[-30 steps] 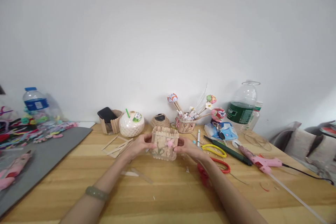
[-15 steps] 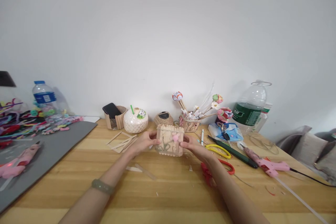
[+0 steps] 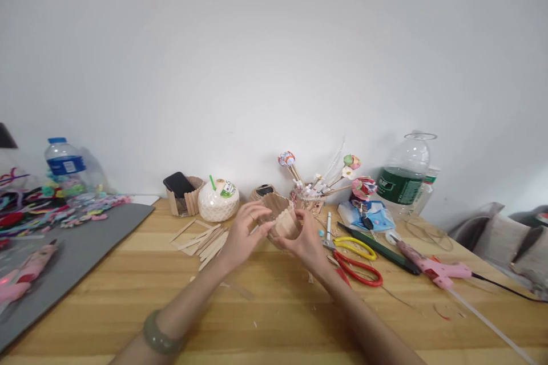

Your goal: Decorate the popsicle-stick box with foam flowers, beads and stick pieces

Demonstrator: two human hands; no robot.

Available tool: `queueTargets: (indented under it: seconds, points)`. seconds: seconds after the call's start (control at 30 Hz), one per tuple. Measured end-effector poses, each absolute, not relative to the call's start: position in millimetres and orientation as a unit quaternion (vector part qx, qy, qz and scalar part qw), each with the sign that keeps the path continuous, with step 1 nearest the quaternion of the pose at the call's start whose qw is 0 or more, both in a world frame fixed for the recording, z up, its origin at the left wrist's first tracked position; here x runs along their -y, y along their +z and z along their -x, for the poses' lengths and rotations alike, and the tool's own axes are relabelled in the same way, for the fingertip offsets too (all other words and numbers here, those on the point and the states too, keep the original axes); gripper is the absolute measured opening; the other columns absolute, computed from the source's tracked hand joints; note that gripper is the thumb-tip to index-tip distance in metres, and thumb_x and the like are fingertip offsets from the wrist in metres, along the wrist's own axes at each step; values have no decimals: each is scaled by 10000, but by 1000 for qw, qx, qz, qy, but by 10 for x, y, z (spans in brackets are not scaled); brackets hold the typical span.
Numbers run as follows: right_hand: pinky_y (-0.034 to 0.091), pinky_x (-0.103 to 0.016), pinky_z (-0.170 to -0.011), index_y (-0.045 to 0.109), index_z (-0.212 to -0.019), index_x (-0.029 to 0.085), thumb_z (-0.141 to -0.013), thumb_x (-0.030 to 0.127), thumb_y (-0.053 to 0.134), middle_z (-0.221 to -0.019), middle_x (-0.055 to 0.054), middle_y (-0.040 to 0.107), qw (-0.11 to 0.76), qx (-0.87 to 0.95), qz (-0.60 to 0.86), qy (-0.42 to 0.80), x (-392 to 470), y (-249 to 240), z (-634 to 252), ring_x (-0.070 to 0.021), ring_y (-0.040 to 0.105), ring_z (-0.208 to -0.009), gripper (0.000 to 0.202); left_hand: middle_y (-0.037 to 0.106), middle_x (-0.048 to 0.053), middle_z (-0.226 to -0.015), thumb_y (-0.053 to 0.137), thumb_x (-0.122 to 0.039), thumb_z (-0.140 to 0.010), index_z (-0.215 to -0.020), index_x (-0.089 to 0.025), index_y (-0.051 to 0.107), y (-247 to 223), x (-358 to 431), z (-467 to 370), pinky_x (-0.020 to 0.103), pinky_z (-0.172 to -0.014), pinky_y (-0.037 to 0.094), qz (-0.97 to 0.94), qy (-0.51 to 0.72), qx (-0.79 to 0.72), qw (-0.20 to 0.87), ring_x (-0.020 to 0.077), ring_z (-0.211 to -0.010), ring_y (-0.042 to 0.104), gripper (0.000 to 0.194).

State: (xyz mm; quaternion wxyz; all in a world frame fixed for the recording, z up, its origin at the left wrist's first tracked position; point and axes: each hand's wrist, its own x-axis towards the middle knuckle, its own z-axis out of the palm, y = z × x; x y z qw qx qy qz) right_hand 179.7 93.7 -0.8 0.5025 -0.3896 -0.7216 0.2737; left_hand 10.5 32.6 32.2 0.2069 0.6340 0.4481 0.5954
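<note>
Between my hands is a small craft-stick box point(image 3: 286, 222), tilted so that its open top and hollow inside face me. My left hand point(image 3: 246, 234) grips the left side, with thumb and fingers closed on the rim. On the right side, my right hand point(image 3: 305, 239) pinches the wall, thumb at the lower front. The pink decoration on the box is out of sight. Behind the box stand a ball of twine point(image 3: 261, 192) and a decorated stick holder point(image 3: 310, 204) with lollipops and paper flowers.
Loose craft sticks point(image 3: 209, 242) lie left of my hands, before a white coconut point(image 3: 218, 201) and a stick box with a phone point(image 3: 178, 185). To the right are red-handled scissors point(image 3: 359, 274), yellow-handled pliers point(image 3: 355, 247), a green cutter point(image 3: 381, 251) and a pink glue gun point(image 3: 436, 268).
Both hands have turned the box, so its open inside shows instead of the decorated face. My left hand has moved over its rim. The view has shifted slightly.
</note>
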Motion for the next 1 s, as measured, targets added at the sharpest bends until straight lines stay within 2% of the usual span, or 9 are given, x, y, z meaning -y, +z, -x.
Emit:
queueTargets:
  seconds: [0.17, 0.37, 0.47, 0.6, 0.73, 0.8, 0.87, 0.93, 1.0]
  points:
    - [297, -533, -994, 492, -1090, 189, -581, 381, 735, -1157, -148, 475, 522, 746, 364, 196, -801, -5, -1736, -346, 388, -1157, 596, 659, 86, -1035, 644, -290, -723, -996, -190, 675, 301, -361, -259, 389, -895, 418, -648, 554, -466, 239, 254, -973, 571, 292]
    - [197, -521, -1056, 527, -1085, 230, -533, 426, 784, -1189, -130, 485, 525, 742, 328, 255, -788, 126, -1861, -356, 353, -1187, 640, 704, 24, -811, 588, -352, -768, -871, -155, 700, 425, -529, -123, 310, -738, 472, -674, 500, -440, 320, 225, -784, 613, 249]
    - [162, -492, -1074, 472, -1135, 238, -674, 506, 663, -1241, -110, 444, 541, 696, 340, 328, -878, 173, -1950, -308, 325, -1221, 567, 707, 31, -806, 618, -369, -743, -853, -150, 705, 495, -624, 67, 312, -724, 474, -687, 477, -417, 356, 220, -762, 618, 260]
    - [296, -496, -997, 432, -1171, 276, -800, 592, 447, -1234, -81, 489, 514, 624, 342, 478, -1055, 150, -2019, -262, 417, -1181, 488, 700, 51, -892, 654, -374, -717, -789, -174, 724, 575, -698, 257, 361, -848, 442, -709, 454, -376, 386, 241, -878, 613, 224]
    - [454, -482, -825, 566, -1065, 204, -757, 563, 534, -1048, -109, 641, 430, 595, 269, 624, -1082, 137, -2031, -269, 603, -956, 474, 659, 65, -1018, 715, -371, -652, -705, -203, 728, 614, -709, 304, 383, -961, 378, -714, 463, -354, 388, 258, -1048, 557, 177]
    - [467, -468, -821, 586, -1056, 182, -707, 503, 620, -1038, -118, 660, 414, 575, 230, 667, -1044, 151, -2008, -270, 620, -936, 475, 635, 73, -1066, 732, -343, -632, -740, -202, 724, 587, -736, 302, 386, -970, 374, -698, 486, -368, 376, 257, -1074, 542, 178]
    - [442, -447, -885, 567, -1104, 191, -677, 447, 662, -1134, -106, 632, 430, 550, 200, 687, -1011, 162, -1964, -267, 581, -1035, 507, 596, 80, -1140, 732, -314, -625, -876, -205, 699, 512, -794, 286, 392, -975, 368, -661, 531, -400, 349, 257, -1114, 512, 276]
    - [403, -427, -952, 538, -1151, 211, -692, 436, 647, -1231, -78, 582, 459, 523, 180, 695, -1004, 154, -1915, -255, 519, -1136, 523, 563, 89, -1184, 706, -308, -644, -1043, -210, 621, 396, -870, 251, 411, -966, 369, -602, 589, -441, 311, 260, -1141, 482, 420]
    - [379, -417, -988, 517, -1175, 235, -735, 447, 599, -1268, -48, 560, 482, 497, 173, 700, -1021, 127, -1878, -239, 496, -1169, 495, 572, 107, -1152, 618, -322, -724, -1066, -183, 581, 265, -928, 189, 416, -937, 389, -547, 634, -471, 278, 249, -1072, 528, 371]
